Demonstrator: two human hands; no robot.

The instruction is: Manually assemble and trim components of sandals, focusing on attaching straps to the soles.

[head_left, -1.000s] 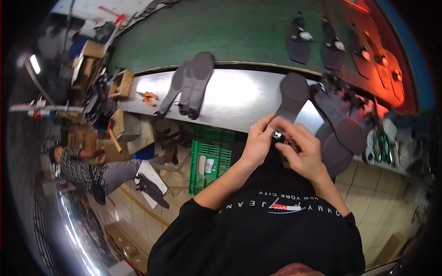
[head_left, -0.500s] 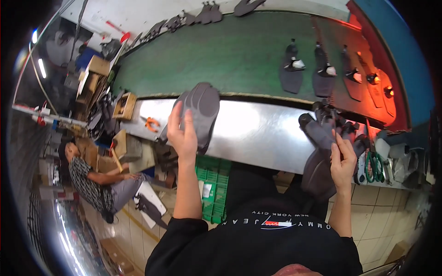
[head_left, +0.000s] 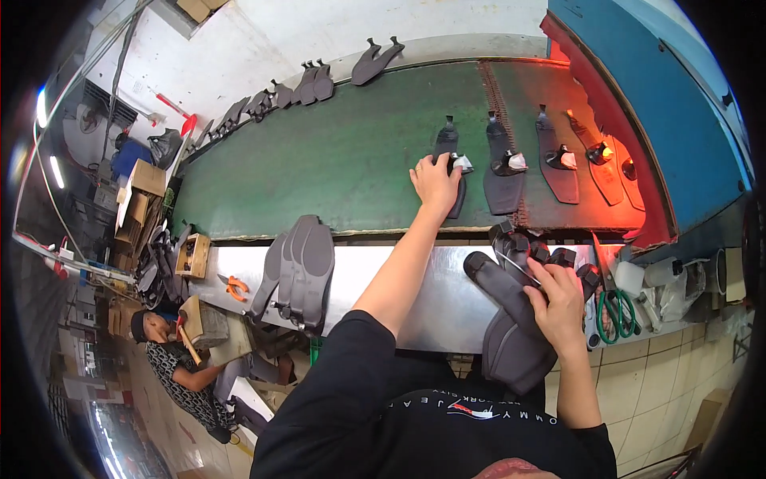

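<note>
My left hand [head_left: 435,182] reaches far out over the green conveyor belt [head_left: 319,168] and rests on a dark shoe sole with a white heel piece [head_left: 451,156]. Whether its fingers grip the sole I cannot tell. My right hand [head_left: 554,299] stays near my body, closed on a dark shoe upper [head_left: 503,287] from a pile of uppers [head_left: 519,351] at the steel shelf's edge. More soles with heel pieces [head_left: 504,172] lie on the belt to the right, toward the red-lit opening [head_left: 606,168].
A stack of grey soles [head_left: 299,271] lies on the steel shelf [head_left: 383,275] to my left. Orange pliers [head_left: 233,286] and a small wooden box [head_left: 194,255] sit farther left; green scissors [head_left: 614,311] at right. Another person [head_left: 179,367] sits below left. More soles [head_left: 311,80] line the belt's far edge.
My left hand left the grey sole stack on the shelf and stretched forward onto the belt to a sole. My right hand stayed on the uppers at right.
</note>
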